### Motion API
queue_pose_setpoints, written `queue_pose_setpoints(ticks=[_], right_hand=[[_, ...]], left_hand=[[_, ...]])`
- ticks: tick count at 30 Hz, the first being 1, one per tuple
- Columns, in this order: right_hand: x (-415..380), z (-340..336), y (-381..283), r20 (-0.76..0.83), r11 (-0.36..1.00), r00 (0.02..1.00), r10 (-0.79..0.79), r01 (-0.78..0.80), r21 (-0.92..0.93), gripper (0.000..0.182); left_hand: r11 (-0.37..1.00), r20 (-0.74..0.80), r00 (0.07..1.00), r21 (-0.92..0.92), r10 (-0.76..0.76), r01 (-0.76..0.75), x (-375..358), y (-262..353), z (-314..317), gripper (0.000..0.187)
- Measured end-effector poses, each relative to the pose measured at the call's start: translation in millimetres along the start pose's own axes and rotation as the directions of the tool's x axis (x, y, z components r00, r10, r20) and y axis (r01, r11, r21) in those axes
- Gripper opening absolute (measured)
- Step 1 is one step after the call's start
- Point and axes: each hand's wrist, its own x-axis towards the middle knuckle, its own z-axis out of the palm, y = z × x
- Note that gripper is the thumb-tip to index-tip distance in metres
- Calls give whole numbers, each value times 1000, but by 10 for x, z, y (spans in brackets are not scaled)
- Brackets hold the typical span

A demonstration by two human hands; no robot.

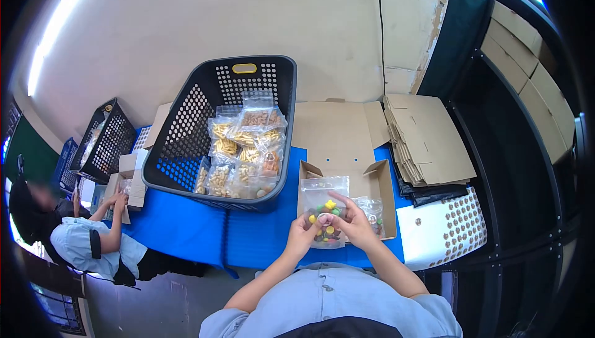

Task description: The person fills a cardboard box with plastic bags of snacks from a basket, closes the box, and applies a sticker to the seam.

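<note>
- Centrally, the left hand (302,234) and right hand (361,228), part-curled, meet over a clear plastic bag of multicoloured pieces (319,197); exact grip unclear.
- Its long axis points away from the body.

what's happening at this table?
Both hands, left and right, are on a clear bag of colorful pieces, above an open cardboard box with another bag inside. A small round item is at the fingertips. More filled bags sit in the black basket. Off to the left, another person is handling a box.
</note>
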Motion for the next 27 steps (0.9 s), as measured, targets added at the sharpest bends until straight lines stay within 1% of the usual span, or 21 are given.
queue_pose_setpoints(ticks=[1, 2, 4, 8, 10, 11, 12, 14, 15, 16, 17, 18, 19, 20, 21, 22, 23, 24, 25, 26, 27], right_hand=[[-4, 3, -1, 7, 1000, 1000, 6, -6, 30, 53], [4, -15, 20, 4, 999, 1000, 5, -6, 32, 53], [43, -55, 102, -1, 999, 1000, 10, -10, -38, 53], [37, 22, 189, -83, 1000, 996, -17, 16, -11, 50], [12, 74, 90, -172, 995, 982, 75, -85, -53, 45], [17, 94, 40, -192, 996, 977, 87, -84, 20, 43], [29, 72, 9, -195, 996, 977, 88, -86, 21, 43], [41, 26, -23, -160, 986, 974, 162, -156, 54, 38], [64, 8, -12, -227, 998, 972, 63, -68, -13, 26], [104, -34, 16, -228, 998, 972, 63, -67, -12, 26], [147, -96, 59, -242, 993, 968, 68, -41, 114, 25], [177, -154, 88, -256, 971, 964, 76, -13, 237, 25], [189, -205, 100, -250, 983, 965, 76, -31, 179, 25], [189, -205, 136, -249, 983, 965, 77, -33, 179, 25], [168, -166, 139, -200, 997, 979, 41, -27, 70, 25], [149, -128, 129, -146, 999, 989, 11, -17, -38, 24], [74, -91, 94, -117, 988, 990, 77, -92, -124, 27], [59, -62, 67, -118, 988, 990, 80, -95, -124, 27], [51, -41, 53, -106, 982, 994, 33, -52, -179, 26], [49, -34, 46, -90, 972, 996, -15, -7, -233, 25], [47, -74, 34, -30, 986, 996, 82, -85, -146, 28]], left_hand=[[999, -3, 1000, 52, 15, -15, 8, -14, -7, 35], [998, -1, 1000, 53, 14, -13, 6, -23, -5, 35], [995, -19, 999, -88, -42, 40, -12, -33, -9, 35], [984, 3, 996, -153, -88, 87, -27, -49, -24, 35], [997, 41, 999, -64, 32, -29, -56, -27, 64, 37], [997, 74, 997, -71, -17, 22, -60, 18, 73, 38], [997, 76, 997, -71, -20, 25, -56, -1, 72, 38], [999, 134, 990, -8, 44, -43, -67, -53, 55, 44], [999, 135, 990, -8, 42, -41, -70, -52, 58, 44], [995, 198, 980, 91, 25, -44, -74, -39, 67, 49], [981, 258, 966, 187, 3, -53, -84, -23, 77, 54], [981, 258, 966, 186, 2, -51, -84, 8, 97, 54], [976, 230, 970, 184, 71, -115, -72, 45, 125, 58], [967, 203, 969, 185, 140, -178, -62, 58, 148, 62], [975, 55, 977, 74, 206, -210, -32, 24, 169, 50], [976, 54, 978, 73, 201, -205, -6, 26, 126, 50], [991, -1, 996, 100, 94, -94, 41, 54, 51, 42], [992, -58, 998, 121, -11, 18, 74, 76, 1, 34], [991, -34, 996, 112, 83, -79, 97, 13, -39, 22], [991, -35, 996, 112, 83, -78, 97, -5, -60, 22], [981, 4, 990, 136, 140, -140, 99, 7, -73, 23]])
